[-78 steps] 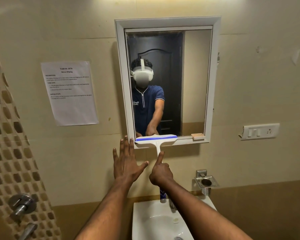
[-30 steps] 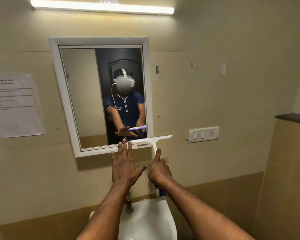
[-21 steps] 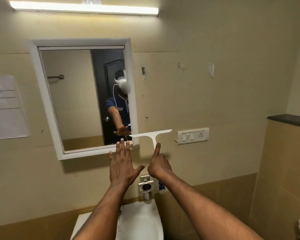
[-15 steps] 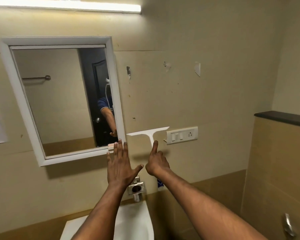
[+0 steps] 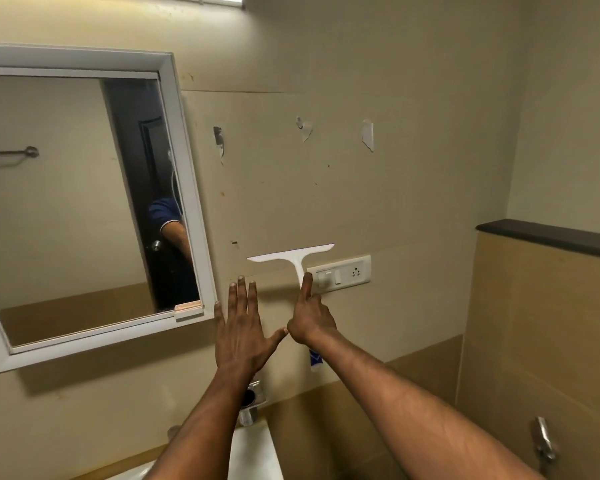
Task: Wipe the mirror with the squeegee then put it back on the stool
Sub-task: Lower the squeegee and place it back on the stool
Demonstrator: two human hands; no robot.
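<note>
My right hand (image 5: 309,315) grips the white squeegee (image 5: 291,257) by its handle, index finger stretched up along the stem. Its blade is held level in front of the beige wall, to the right of the mirror and clear of it. A blue and white handle end shows below my fist. The white-framed mirror (image 5: 184,188) hangs at the left and reflects a dark door and part of a person in a blue shirt. My left hand (image 5: 245,323) is flat with its fingers spread, just right of the mirror's lower right corner. The stool is out of sight.
A white switch and socket plate (image 5: 343,273) sits on the wall just behind the squeegee. A white sink (image 5: 253,455) and a chrome holder (image 5: 252,401) lie below my arms. A dark ledge (image 5: 548,235) tops the tiled wall at right, with a chrome tap (image 5: 544,438) lower down.
The view has swung to the right, so the mirror has slid to the left. The squeegee has left the mirror's bottom edge and now sits over the bare wall. Both hands keep their shape.
</note>
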